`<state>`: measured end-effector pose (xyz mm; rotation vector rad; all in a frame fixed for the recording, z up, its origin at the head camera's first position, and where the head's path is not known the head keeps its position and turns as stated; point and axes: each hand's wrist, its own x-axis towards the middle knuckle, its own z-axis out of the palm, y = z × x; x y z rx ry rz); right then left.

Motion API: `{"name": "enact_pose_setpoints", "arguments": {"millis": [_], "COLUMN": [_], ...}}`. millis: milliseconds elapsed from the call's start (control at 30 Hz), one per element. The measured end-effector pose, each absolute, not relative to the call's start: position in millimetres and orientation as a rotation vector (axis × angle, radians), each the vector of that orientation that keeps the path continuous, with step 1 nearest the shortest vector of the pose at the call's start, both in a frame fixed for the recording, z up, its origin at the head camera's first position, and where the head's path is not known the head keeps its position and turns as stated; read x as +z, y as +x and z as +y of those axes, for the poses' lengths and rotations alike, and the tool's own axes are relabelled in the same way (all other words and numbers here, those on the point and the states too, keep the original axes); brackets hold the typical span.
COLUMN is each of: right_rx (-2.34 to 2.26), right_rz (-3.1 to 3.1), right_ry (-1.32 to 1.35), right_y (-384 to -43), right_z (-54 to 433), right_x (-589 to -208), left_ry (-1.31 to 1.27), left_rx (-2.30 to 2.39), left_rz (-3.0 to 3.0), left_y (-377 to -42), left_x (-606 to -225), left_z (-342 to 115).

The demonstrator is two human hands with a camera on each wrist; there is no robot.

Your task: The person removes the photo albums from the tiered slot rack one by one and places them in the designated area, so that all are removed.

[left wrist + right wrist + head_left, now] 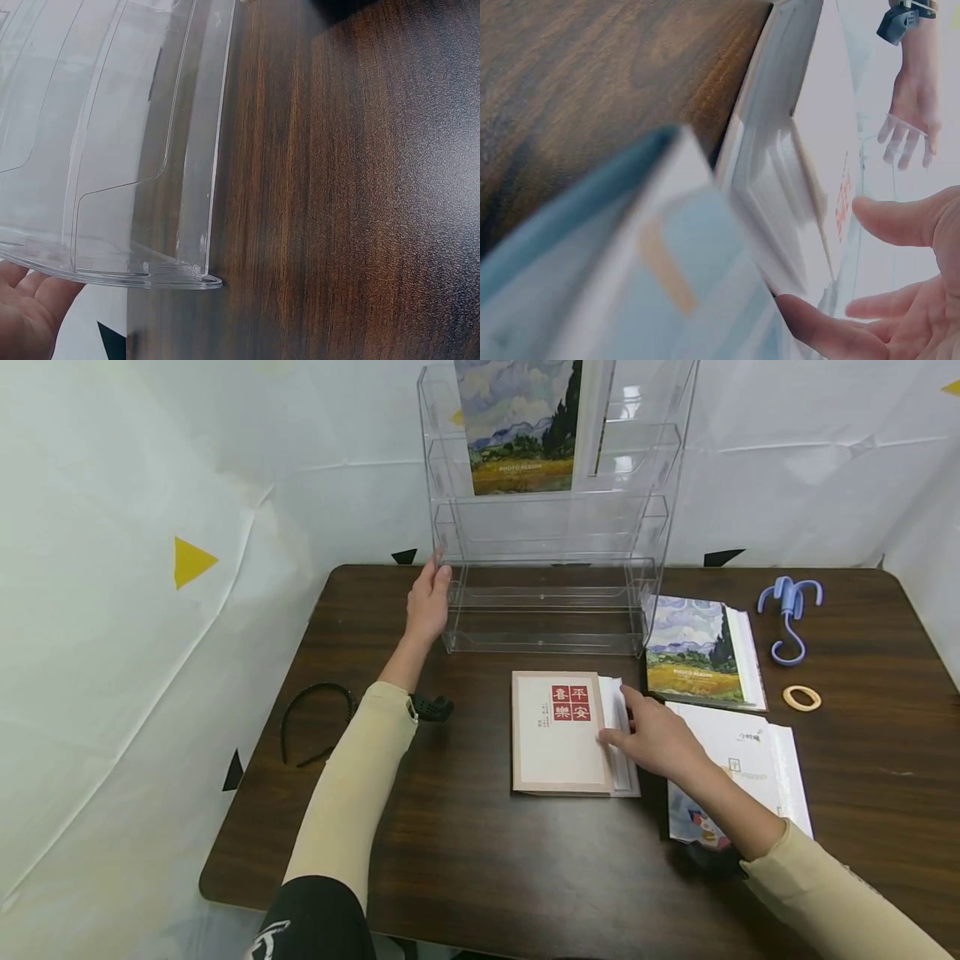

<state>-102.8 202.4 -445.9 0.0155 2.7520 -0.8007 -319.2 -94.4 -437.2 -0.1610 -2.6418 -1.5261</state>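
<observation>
My left hand [428, 602] rests its straight fingers against the left side of a clear acrylic tiered rack [543, 644]. In the left wrist view, fingers [54, 300] show behind the rack's transparent side panel. On the table before the rack lies a cream photo album [558, 756] with red square characters and white pages at its right. My right hand [662, 739] is at that album's right edge, thumb over the cover side and fingers spread apart from it. The right wrist view shows thumb [900, 222] close to the cover; contact is hard to tell.
A landscape-painting album [525, 435] stands high in the rack; a matching one [693, 652] lies right of it. A white album [712, 735] lies partly under my right forearm. Beyond are a blue hook [787, 602], a wooden ring [802, 698] and, at left, a black cord [300, 695].
</observation>
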Motion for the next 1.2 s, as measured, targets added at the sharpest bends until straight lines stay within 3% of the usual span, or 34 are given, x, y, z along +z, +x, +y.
{"name": "enact_pose_setpoints", "arguments": {"millis": [267, 533, 867, 1200], "right_rx": [-0.727, -0.882, -1.157, -1.213], "right_rz": [2.773, 2.868, 3.14, 2.842], "right_ry": [-0.068, -0.029, 0.147, 0.03], "right_y": [-110.0, -130.5, -185.1, -234.0], "right_z": [205.9, 217.2, 247.2, 263.8], "right_x": [-436.1, -399.2, -371.2, -382.7], "left_ry": [-0.153, -0.144, -0.146, -0.161], "left_rx": [-1.536, -1.514, -1.506, -1.501], "left_rz": [-2.642, -2.649, -2.643, -2.645], "left_y": [-318.6, -320.1, -319.7, -318.9], "left_x": [-435.5, -433.9, -435.5, -436.1], "left_z": [-95.3, -94.9, -95.3, -94.4]}}
